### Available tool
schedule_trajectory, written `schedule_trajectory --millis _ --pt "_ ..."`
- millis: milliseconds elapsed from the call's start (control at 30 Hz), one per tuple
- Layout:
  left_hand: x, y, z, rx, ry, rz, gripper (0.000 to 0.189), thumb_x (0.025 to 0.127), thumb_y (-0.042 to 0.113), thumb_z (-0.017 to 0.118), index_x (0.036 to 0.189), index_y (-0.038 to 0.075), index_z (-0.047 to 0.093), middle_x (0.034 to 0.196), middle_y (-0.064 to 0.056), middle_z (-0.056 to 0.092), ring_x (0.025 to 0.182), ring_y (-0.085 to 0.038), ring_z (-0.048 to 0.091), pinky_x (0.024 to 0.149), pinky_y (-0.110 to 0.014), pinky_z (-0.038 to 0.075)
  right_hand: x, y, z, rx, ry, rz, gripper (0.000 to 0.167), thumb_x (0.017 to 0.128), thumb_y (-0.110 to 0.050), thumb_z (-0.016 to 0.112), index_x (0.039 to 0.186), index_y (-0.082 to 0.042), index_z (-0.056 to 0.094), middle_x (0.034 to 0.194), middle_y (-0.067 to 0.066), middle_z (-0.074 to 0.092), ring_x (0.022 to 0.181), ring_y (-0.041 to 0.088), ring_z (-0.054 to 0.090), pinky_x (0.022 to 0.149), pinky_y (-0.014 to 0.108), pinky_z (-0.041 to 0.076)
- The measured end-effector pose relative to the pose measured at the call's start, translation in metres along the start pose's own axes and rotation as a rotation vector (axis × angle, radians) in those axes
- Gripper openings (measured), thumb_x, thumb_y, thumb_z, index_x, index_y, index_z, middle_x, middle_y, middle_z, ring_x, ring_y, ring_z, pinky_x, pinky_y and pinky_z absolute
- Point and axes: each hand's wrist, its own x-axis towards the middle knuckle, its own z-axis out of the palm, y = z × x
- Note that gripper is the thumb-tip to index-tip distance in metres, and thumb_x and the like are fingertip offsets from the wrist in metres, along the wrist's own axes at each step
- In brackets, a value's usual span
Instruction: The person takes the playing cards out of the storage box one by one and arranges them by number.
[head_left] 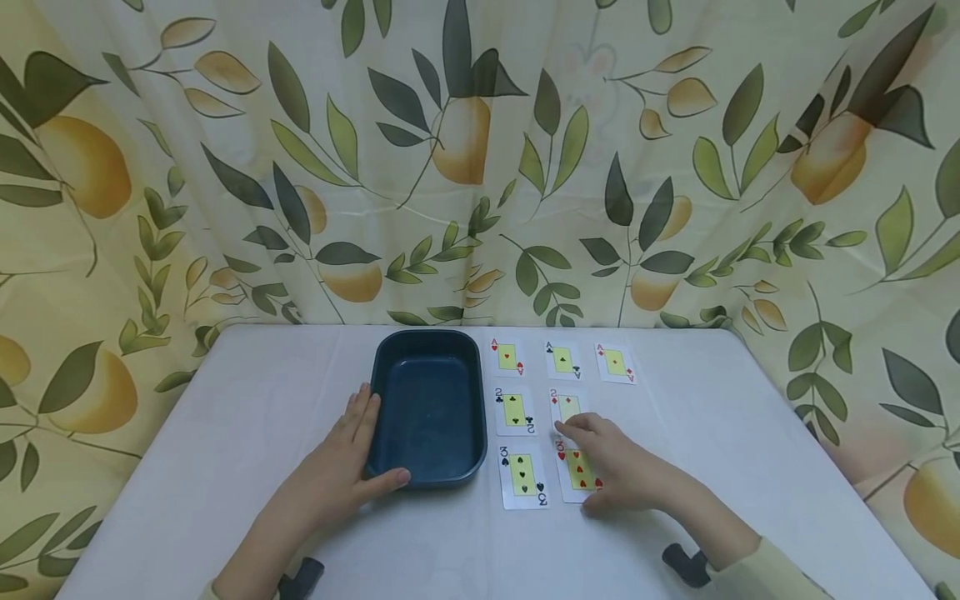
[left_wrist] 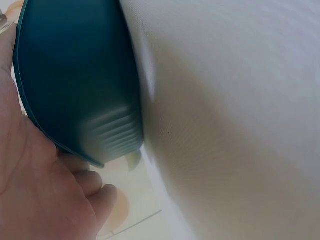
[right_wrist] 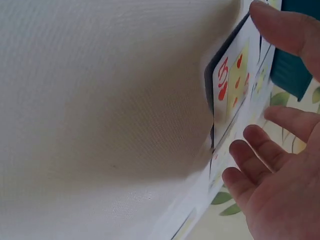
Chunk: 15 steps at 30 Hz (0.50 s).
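Observation:
A dark blue rectangular tray (head_left: 431, 481) stands on the table. My left hand (head_left: 341, 467) rests along its left side, fingers straight against the rim and thumb at the front corner. Over the three of hearts (head_left: 576, 472) is my right hand (head_left: 618, 462), partly covering that card and the two of diamonds (head_left: 568, 405). In the right wrist view the thumb is at the edge of the three of hearts (right_wrist: 232, 82), with the other fingers spread apart from it. Whether the thumb touches the card I cannot tell.
Right of the tray lie the three of spades (head_left: 523, 478), the two of clubs (head_left: 514, 412), the ace of hearts (head_left: 507, 357), a black ace (head_left: 562, 360) and the ace of diamonds (head_left: 615, 363), face up. A fruit-patterned curtain (head_left: 480, 250) hangs behind the white table (head_left: 247, 400).

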Motion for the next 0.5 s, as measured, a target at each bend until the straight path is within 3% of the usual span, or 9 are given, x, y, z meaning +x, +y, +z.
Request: schedule_trajectory --millis 167,400,500 --pt "0.0 0.0 -0.001 -0.006 0.002 -0.001 0.116 0.082 0.079 0.056 0.16 0.005 0.012 0.168 -0.013 0.002 0.154 -0.034 0.01 0.116 -0.057 0.029 0.003 0.008 -0.008 0.034 0.072 -0.002 0.103 0.065 -0.024 0.093 0.153 -0.012 0.041 0.152 0.012 0.038 0.136 0.035 0.04 0.104 0.054 0.047" --pt "-0.001 -0.004 -0.001 0.035 0.007 0.012 0.117 0.081 0.081 0.055 0.159 0.003 0.016 0.168 -0.014 0.005 0.153 -0.038 0.01 0.115 -0.059 0.029 0.005 0.01 -0.028 0.286 0.317 -0.011 0.089 0.083 -0.032 0.082 0.156 -0.024 0.032 0.158 0.011 0.032 0.145 0.04 0.029 0.106 0.072 0.033" --pt "-0.001 -0.008 -0.002 0.056 0.0 0.016 0.116 0.08 0.084 0.051 0.16 0.008 0.019 0.167 -0.014 0.006 0.153 -0.041 0.009 0.114 -0.061 0.03 0.004 0.004 -0.032 0.352 0.374 -0.003 0.086 0.087 -0.041 0.077 0.157 -0.03 0.029 0.159 0.01 0.031 0.147 0.041 0.026 0.105 0.076 0.028"
